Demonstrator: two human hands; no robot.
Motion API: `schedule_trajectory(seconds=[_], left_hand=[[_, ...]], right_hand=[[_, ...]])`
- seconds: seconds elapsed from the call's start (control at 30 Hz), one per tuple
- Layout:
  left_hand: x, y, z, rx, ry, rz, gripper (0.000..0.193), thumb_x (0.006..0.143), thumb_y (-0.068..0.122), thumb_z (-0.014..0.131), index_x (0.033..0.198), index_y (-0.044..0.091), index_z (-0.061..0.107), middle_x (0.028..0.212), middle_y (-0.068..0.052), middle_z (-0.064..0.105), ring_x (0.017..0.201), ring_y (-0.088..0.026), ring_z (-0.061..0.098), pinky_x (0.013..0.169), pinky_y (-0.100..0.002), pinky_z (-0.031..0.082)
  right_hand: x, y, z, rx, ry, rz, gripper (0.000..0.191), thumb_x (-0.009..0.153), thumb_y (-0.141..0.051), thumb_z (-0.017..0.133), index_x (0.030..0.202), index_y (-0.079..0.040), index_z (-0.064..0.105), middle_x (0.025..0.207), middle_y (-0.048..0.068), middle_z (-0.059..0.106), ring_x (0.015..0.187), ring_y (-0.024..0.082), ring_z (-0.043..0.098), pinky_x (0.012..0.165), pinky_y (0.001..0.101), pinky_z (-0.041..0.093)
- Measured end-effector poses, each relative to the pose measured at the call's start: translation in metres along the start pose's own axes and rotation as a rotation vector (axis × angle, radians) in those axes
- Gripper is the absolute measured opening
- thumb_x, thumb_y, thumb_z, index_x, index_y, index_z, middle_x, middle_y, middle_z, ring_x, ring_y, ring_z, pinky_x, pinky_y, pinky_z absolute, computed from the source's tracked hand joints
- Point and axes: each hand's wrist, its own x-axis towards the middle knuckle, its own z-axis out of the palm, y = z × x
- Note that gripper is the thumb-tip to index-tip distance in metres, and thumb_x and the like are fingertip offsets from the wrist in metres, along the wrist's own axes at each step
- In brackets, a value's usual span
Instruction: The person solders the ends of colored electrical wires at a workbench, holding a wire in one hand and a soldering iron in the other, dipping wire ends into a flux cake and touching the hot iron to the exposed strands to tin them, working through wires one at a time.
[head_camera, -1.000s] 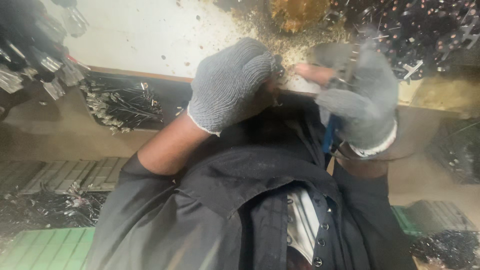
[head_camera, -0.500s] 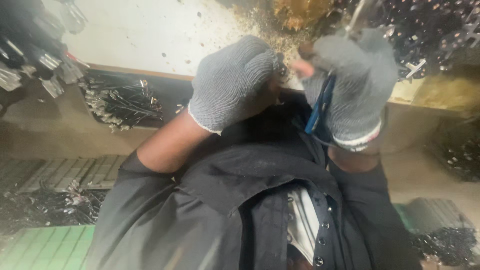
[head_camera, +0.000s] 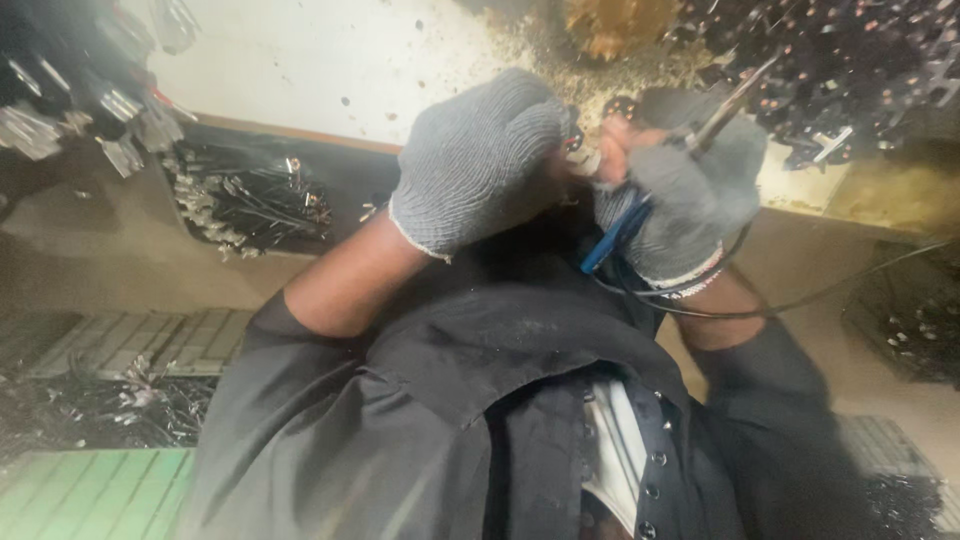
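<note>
Both my hands wear grey knit gloves and meet over the edge of a white worktop (head_camera: 330, 70). My left hand (head_camera: 480, 160) is curled into a fist, gripping something small that the glove hides. My right hand (head_camera: 690, 195) is closed on a blue-handled tool (head_camera: 615, 230), and a thin metal rod (head_camera: 730, 100) sticks up to the upper right from that hand. A bare fingertip shows between the two hands. Black wires (head_camera: 760, 305) loop below my right wrist.
A dark bin of metal-tipped cables (head_camera: 245, 200) sits left of my hands. Small dark parts (head_camera: 850, 70) and brownish debris (head_camera: 610, 30) cover the worktop at the back right. Green grated trays (head_camera: 90, 490) lie low on the left. My dark jacket (head_camera: 500, 400) fills the foreground.
My right hand has turned and closed tighter around the blue-handled tool, the metal rod now points up to the right. My left fist has stayed in place.
</note>
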Motion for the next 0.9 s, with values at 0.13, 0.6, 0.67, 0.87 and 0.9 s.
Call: schedule_trajectory(seconds=[0.13,0.6,0.67,0.87,0.9], left_hand=[[-0.003,-0.001,0.0,0.003,-0.006,-0.013,0.022,0.082,0.017,0.077,0.1,0.015,0.066,0.098,-0.008,0.061,0.084,-0.03,0.066,0.068,-0.042,0.053],[0.002,0.015,-0.058,-0.176,-0.107,-0.085,0.027,0.091,0.02,0.073,0.115,0.012,0.063,0.111,-0.008,0.065,0.096,-0.028,0.068,0.077,-0.037,0.056],[-0.011,0.008,-0.084,-0.254,-0.231,-0.13,0.038,0.082,0.014,0.069,0.12,0.011,0.063,0.102,-0.011,0.063,0.093,-0.033,0.066,0.073,-0.04,0.054],[-0.005,0.001,-0.12,0.096,-0.554,-0.229,0.017,0.096,0.022,0.074,0.113,0.023,0.072,0.092,-0.005,0.069,0.08,-0.028,0.068,0.068,-0.041,0.053],[0.01,0.005,-0.131,0.169,-0.455,-0.127,0.025,0.092,0.017,0.072,0.116,0.021,0.071,0.093,-0.006,0.068,0.082,-0.029,0.068,0.068,-0.042,0.052]], right_hand=[[-0.001,0.005,0.011,0.058,0.185,-0.316,0.009,0.107,-0.009,0.076,0.111,-0.003,0.07,0.097,0.011,0.076,0.092,0.021,0.076,0.081,0.0294,0.061],[-0.007,0.001,0.023,-0.003,-0.061,-0.16,0.019,0.101,-0.001,0.071,0.119,-0.005,0.074,0.097,0.01,0.073,0.088,0.024,0.073,0.081,0.0344,0.057],[-0.004,-0.003,0.019,-0.063,-0.051,-0.18,0.02,0.1,-0.001,0.072,0.119,-0.006,0.074,0.096,0.01,0.074,0.083,0.023,0.074,0.077,0.0334,0.057],[-0.006,-0.016,0.004,0.008,-0.024,-0.218,0.021,0.104,-0.001,0.069,0.125,-0.004,0.07,0.105,0.013,0.072,0.091,0.024,0.07,0.083,0.0322,0.056],[-0.011,-0.016,0.002,0.036,0.032,-0.124,0.02,0.103,-0.001,0.067,0.122,-0.003,0.07,0.108,0.015,0.071,0.096,0.025,0.068,0.088,0.0345,0.056]])
